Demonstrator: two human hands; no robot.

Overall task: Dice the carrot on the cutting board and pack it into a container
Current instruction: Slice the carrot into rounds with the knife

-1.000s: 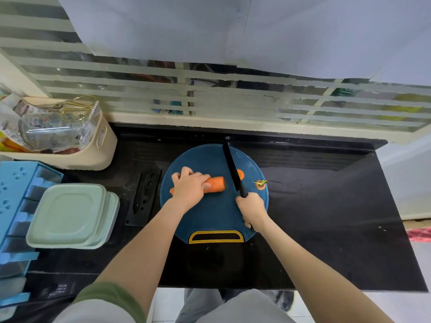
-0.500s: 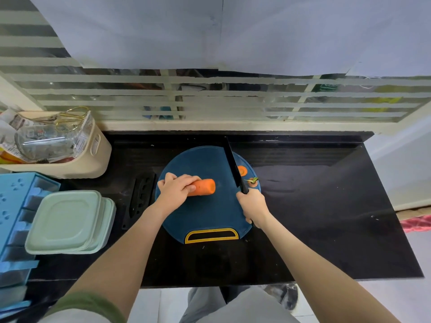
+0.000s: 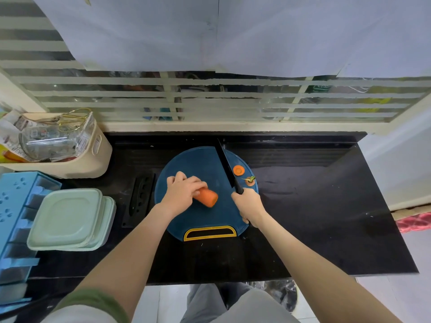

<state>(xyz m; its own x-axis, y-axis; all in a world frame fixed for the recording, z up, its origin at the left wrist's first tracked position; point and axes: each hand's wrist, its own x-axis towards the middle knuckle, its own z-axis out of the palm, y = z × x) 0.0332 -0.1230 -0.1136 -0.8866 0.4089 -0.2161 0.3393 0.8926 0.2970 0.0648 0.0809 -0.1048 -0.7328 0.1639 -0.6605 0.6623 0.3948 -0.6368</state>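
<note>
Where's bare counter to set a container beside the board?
Bare black counter right of the cutting board, out to its edge. Left is crowded: knife sheath, stacked green containers, beige bin.

From here, the black counter (image 3: 314,206) to the right of the cutting board (image 3: 203,164) lies open out to its edge, the widest way in for a hand. The left side is crowded: a black knife sheath (image 3: 140,199) just beside the board, then stacked pale green containers (image 3: 67,217), a blue rack (image 3: 16,206) and a beige basket (image 3: 93,164) at the back corner. On the board the knife (image 3: 227,164), gripped by the right hand (image 3: 248,203), slants across the right part, fencing off a carrot slice (image 3: 238,170) and stem end (image 3: 250,181) near the rim. The left hand (image 3: 184,192) holds the carrot (image 3: 207,198) mid-board. The window frame (image 3: 210,127) closes the back.
</note>
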